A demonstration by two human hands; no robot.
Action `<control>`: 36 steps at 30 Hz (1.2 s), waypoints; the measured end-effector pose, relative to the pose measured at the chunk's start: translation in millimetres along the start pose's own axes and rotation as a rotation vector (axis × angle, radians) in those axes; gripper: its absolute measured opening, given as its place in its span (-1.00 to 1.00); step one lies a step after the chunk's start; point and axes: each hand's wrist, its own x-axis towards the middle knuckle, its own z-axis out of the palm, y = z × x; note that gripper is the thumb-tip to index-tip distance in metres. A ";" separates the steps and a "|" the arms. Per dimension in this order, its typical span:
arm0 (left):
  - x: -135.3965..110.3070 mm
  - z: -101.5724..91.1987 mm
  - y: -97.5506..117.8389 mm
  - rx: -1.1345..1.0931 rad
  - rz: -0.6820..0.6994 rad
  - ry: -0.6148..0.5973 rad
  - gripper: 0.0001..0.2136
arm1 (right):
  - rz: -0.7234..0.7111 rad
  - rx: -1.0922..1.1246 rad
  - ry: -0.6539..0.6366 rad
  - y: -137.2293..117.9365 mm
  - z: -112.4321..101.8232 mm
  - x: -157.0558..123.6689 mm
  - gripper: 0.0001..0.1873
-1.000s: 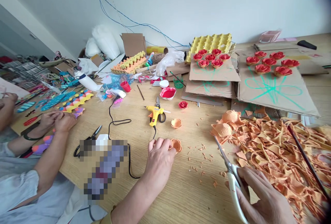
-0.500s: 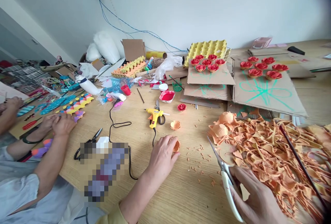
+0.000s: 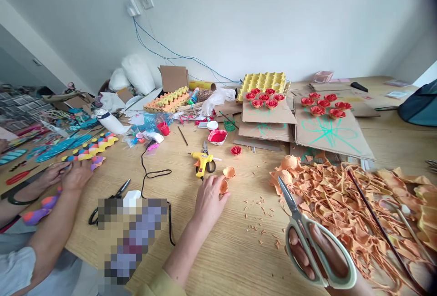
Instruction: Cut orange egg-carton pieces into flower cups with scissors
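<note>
My left hand [image 3: 209, 197] rests on the wooden table [image 3: 235, 250], its fingers closed on a small orange paper flower [image 3: 223, 186]. A second orange flower [image 3: 229, 172] lies just beyond it, beside a yellow glue gun [image 3: 202, 161]. Lower right, my right hand [image 3: 316, 257] grips white-handled scissors [image 3: 309, 241], fingers through the loops and blades pointing up and left. A big heap of orange egg-carton scraps [image 3: 355, 200] lies to the right of the scissors.
Red paper roses sit on cardboard sheets [image 3: 327, 130] at the back, near a yellow egg tray [image 3: 261, 82] and a bowl of red paint [image 3: 217, 137]. Another person's hands [image 3: 68, 175] work at the left by black scissors [image 3: 109, 196]. A thin black stick [image 3: 378, 223] crosses the scraps.
My left hand has moved away from me toward the glue gun with the orange flower. My right hand has raised the scissors so the handles show. The view has tilted upward.
</note>
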 end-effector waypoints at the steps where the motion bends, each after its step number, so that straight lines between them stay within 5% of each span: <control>1: -1.0 -3.6 2.7 -0.020 -0.007 0.020 -0.58 | -0.009 0.046 0.002 -0.7 0.9 0.4 -0.39; 5: -11.2 -23.3 31.7 -0.389 0.001 0.032 -0.71 | -0.002 0.123 -0.038 -2.0 10.2 -3.9 -0.43; 9: -24.2 -26.6 72.3 -1.108 -0.034 -0.489 -0.73 | 0.081 0.128 -0.136 4.4 23.3 -9.1 -0.39; 12: -31.0 -12.0 90.7 -1.276 -0.137 -0.545 -0.69 | 0.113 0.050 -0.087 7.6 24.2 -9.2 -0.35; 14: -33.7 -0.9 94.5 -1.213 -0.108 -0.513 -0.74 | 0.037 -0.025 0.057 5.3 19.1 -9.9 -0.36; 16: -35.3 6.0 92.6 -0.998 0.066 -0.432 -0.84 | -0.010 -0.109 0.189 0.0 12.6 -14.1 -0.35; 18: -36.4 7.0 86.0 -0.729 0.228 -0.312 -0.74 | -0.034 -0.258 0.347 -5.7 7.5 -22.4 -0.47; 20: -38.3 4.3 75.9 -0.555 0.247 -0.238 -0.66 | -0.039 -0.422 0.415 -9.2 4.5 -32.6 -0.49; 22: -43.3 3.0 64.7 -0.452 0.195 -0.215 -0.65 | -0.053 -0.620 0.419 -9.4 2.2 -42.1 -0.52; 27: -69.5 27.9 51.4 -0.078 0.210 -0.171 -0.19 | -0.054 -0.929 0.348 0.8 -6.9 -52.4 -0.57; 32: -76.9 65.4 83.8 0.016 0.104 -0.278 -0.09 | -0.135 -0.883 0.343 11.0 -16.3 -51.5 -0.61; 36: -66.1 74.7 132.3 -0.281 0.186 -0.449 -0.07 | -0.188 -0.798 0.353 16.1 -22.8 -60.5 -0.64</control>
